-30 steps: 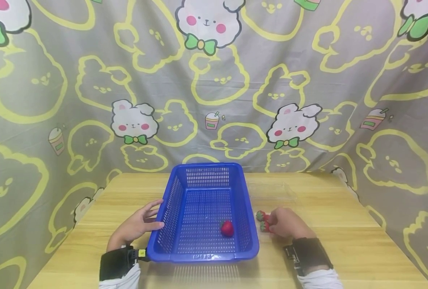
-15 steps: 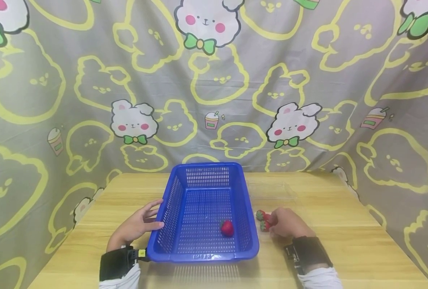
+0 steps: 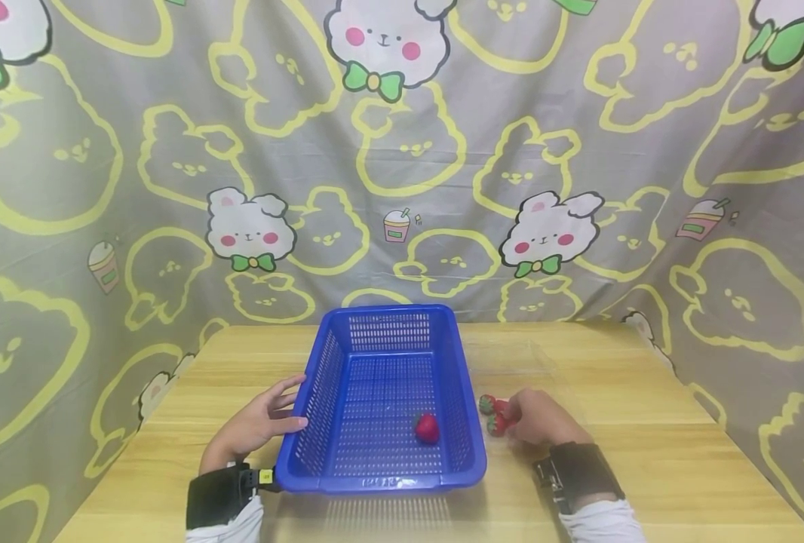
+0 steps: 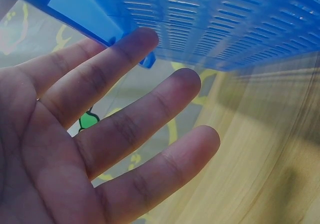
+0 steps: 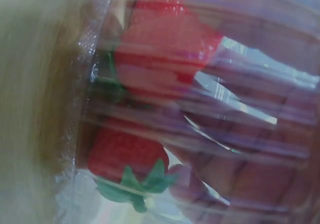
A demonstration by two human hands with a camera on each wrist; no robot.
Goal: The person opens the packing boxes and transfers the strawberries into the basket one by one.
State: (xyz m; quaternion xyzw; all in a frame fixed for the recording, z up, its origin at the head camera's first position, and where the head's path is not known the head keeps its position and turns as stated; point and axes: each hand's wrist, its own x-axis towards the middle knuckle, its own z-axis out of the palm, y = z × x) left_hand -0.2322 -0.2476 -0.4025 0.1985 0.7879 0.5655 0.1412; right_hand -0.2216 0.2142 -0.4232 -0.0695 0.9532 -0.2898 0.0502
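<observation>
A blue perforated plastic basket (image 3: 383,483) stands mid-table with one strawberry (image 3: 427,428) inside, toward its right. My left hand (image 3: 256,421) rests against the basket's left rim. In the left wrist view its fingers (image 4: 135,129) are extended and spread beside the basket wall (image 4: 215,28). To the right of the basket, my right hand (image 3: 534,417) reaches down to a cluster of strawberries (image 3: 496,424) and appears to pinch one. Seen through clear plastic in the right wrist view are a red strawberry (image 5: 160,53) and another strawberry (image 5: 127,154) with green leaves; the fingertips are partly blurred.
A clear plastic container (image 3: 510,356), hard to see, lies right of the basket around the strawberries. The wooden table (image 3: 667,452) reaches back to a patterned grey curtain (image 3: 415,173).
The strawberries by my right hand have shifted very slightly, and the clear container's outline has moved a little. My left hand and the basket stay put.
</observation>
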